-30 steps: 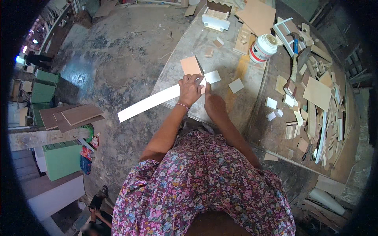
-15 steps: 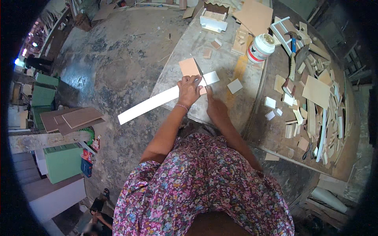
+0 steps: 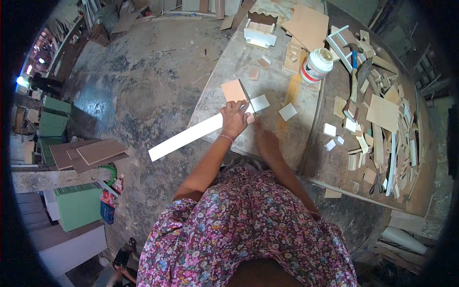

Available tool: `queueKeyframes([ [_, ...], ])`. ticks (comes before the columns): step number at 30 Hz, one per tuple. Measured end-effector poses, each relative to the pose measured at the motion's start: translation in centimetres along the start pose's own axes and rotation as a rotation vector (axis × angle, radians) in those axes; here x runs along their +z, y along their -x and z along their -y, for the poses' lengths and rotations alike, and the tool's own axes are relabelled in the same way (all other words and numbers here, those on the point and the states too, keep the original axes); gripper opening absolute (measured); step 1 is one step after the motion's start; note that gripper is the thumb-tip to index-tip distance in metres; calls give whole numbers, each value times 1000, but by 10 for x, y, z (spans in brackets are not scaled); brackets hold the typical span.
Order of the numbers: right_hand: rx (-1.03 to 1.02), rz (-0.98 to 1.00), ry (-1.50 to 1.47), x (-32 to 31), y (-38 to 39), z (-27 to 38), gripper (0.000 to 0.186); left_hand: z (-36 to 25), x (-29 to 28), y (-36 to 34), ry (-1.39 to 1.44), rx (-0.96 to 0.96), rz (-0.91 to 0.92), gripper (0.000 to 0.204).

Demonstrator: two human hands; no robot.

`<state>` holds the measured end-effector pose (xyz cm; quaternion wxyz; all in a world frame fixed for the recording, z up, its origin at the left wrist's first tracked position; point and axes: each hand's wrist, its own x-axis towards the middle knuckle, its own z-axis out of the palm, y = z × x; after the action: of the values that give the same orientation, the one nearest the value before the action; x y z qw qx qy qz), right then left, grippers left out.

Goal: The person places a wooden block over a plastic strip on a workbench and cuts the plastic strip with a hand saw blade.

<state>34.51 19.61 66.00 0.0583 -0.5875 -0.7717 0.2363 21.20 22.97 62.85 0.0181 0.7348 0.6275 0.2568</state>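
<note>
The left forearm (image 3: pixel 204 165) slants forward and inward to the left hand (image 3: pixel 234 118), which presses palm down, fingers spread and bent, thumb angled toward the right hand (image 3: pixel 267 142). The right forearm (image 3: pixel 292 181) slants forward and leftward. The right hand sits just beside the left and a little nearer the body, its fingers apparently curled, the index finger pointing forward, though blur leaves its exact grip uncertain.

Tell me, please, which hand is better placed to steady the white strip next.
Left, probably: the left hand lies across the white strip, while the right hand is mostly beside it.
</note>
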Motion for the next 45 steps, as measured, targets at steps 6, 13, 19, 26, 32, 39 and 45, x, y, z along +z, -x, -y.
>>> queueKeyframes([
  [6,10,-80,-35,5,-35,3,47,-3,-1,-3,23,21,32,35],
  [13,11,34,78,0,-3,6,46,4,-4,0,15,-8,36,39],
  [19,22,-114,52,7,-37,4,48,-2,-2,-6,54,74,13,41],
  [26,-4,-56,104,1,-4,5,49,8,-1,-2,27,15,36,40],
  [32,4,-178,78,14,-15,1,57,-2,-9,2,15,72,5,40],
  [39,70,-47,115,-1,-13,13,57,9,-4,0,61,93,14,38],
  [45,35,-112,123,17,-34,4,57,6,-6,-4,123,99,5,38],
])
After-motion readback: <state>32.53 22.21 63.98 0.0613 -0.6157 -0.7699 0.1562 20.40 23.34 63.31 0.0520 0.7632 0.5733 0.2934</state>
